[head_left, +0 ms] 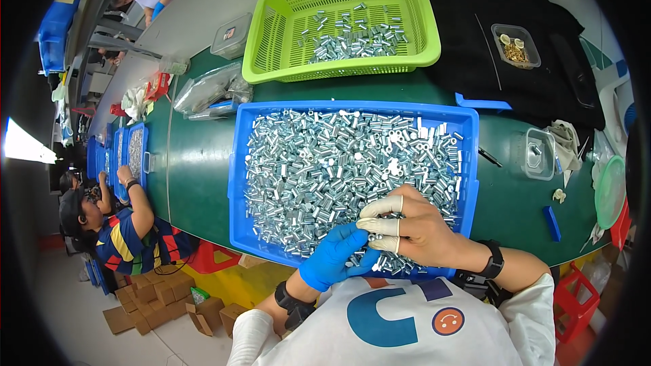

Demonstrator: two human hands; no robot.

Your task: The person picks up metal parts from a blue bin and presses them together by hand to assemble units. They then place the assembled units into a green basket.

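A blue tray [239, 163] in front of me holds a thick layer of small silvery metal sleeves [325, 163]. Over its near edge my two hands meet. My left hand [337, 257] wears a blue glove, its fingers bent and closed near the right fingertips; what lies inside them is hidden. White finger cots cover the thumb and fingertips of my right hand [413, 234]. Those fingers pinch together, and a small shiny metal sleeve [371, 236] shows in part at their tips, beside the blue glove.
Behind the tray, a green basket [271, 51] holds more sleeves. A black cloth [461, 34] carries a plastic box [534, 54] of brass-coloured parts. A pen [489, 157] and clear container [539, 154] lie rightward. At left are plastic bags [210, 91] and a co-worker [132, 230] by blue trays.
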